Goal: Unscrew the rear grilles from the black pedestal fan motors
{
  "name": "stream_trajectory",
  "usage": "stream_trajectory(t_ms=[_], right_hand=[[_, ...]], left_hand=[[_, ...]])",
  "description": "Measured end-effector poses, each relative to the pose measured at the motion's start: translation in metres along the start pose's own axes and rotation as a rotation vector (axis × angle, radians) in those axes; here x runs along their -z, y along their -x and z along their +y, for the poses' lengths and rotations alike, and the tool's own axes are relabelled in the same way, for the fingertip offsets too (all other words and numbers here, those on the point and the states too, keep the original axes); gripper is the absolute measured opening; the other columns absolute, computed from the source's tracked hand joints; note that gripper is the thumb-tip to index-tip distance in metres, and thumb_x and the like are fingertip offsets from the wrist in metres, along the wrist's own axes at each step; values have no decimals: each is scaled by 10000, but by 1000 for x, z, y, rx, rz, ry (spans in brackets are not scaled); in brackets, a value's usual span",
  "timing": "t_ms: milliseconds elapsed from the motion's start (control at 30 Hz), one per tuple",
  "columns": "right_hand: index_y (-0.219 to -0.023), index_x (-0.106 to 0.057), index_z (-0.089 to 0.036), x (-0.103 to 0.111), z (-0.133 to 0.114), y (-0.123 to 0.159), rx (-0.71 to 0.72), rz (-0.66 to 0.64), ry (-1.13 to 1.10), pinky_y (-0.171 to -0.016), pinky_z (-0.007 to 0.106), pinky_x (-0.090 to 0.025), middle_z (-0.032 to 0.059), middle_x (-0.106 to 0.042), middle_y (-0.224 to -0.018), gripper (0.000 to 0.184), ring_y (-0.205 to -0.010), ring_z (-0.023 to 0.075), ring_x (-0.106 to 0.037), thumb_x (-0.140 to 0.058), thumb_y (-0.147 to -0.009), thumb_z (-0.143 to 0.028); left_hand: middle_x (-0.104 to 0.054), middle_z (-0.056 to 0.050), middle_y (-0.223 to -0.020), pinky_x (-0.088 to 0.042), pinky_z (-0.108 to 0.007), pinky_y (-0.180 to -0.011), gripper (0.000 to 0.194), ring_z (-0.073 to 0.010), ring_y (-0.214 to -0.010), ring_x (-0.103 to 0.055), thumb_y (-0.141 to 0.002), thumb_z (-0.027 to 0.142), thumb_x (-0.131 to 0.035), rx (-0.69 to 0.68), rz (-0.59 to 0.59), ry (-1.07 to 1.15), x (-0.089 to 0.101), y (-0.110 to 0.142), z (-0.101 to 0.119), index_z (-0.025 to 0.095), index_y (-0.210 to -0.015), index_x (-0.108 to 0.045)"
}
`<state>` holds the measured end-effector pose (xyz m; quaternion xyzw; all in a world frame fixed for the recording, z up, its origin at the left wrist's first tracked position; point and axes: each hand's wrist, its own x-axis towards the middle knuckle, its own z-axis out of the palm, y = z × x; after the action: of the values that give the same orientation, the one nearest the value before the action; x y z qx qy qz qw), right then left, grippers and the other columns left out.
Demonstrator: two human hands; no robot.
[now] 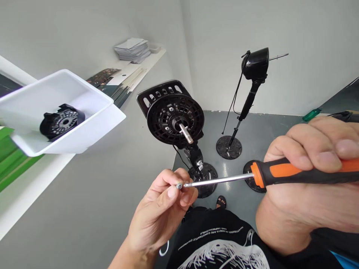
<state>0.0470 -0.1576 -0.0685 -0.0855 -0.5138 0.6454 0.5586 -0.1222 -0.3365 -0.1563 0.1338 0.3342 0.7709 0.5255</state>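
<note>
My left hand (161, 209) pinches a small silver screw (179, 185) between thumb and fingertips. The metal tip of a screwdriver (280, 173) with an orange and black handle touches the screw head. My right hand (311, 179) is wrapped round that handle at the right. Just beyond my hands stands a black fan motor unit (174, 116) on its stand, with a round grille-back plate and a bare metal shaft pointing toward me.
A white plastic bin (84, 112) at the left holds a black round fan part (60, 121). A second black fan motor on a stand (252, 74) stands farther back on the grey floor. Stacked papers (133, 48) lie on a shelf along the wall.
</note>
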Motion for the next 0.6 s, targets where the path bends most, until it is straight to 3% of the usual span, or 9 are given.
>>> stream_trajectory(t_ms=[167, 367, 500, 600], right_hand=[[-680, -757, -358, 0, -3, -2, -37, -35, 29, -442, 361, -473, -19, -409, -570, 279, -429, 134, -383, -867, -838, -560], [-639, -720, -348, 0, -5, -7, -98, 34, 45, -418, 327, -469, -36, -338, -543, 304, -429, 133, -385, -920, -782, -526], [-663, -760, -340, 10, -7, -10, -82, -53, 52, -424, 333, -500, -42, -344, -567, 249, -438, 126, -440, -963, -725, -470], [-664, -747, -346, 5, -7, -6, -38, -27, 66, -428, 335, -495, -39, -325, -575, 259, -434, 123, -417, -893, -811, -502]], left_hand=[[-644, -2, -839, -420, -210, -572, 120, -64, -608, -519, -838, 291, -875, -34, 2, 13, -3, -1, -4, 230, -830, -773], [-625, 14, -818, -449, -223, -602, 111, -61, -613, -519, -844, 307, -883, 50, -52, -42, -7, 1, 6, 249, -834, -789], [-613, 20, -799, -429, -226, -590, 125, -53, -586, -486, -840, 318, -884, 3, -38, -26, -9, 3, 5, 245, -827, -784], [-616, 14, -789, -438, -240, -619, 127, -73, -621, -522, -847, 339, -880, -7, -27, -132, -9, 3, 7, 253, -828, -788]])
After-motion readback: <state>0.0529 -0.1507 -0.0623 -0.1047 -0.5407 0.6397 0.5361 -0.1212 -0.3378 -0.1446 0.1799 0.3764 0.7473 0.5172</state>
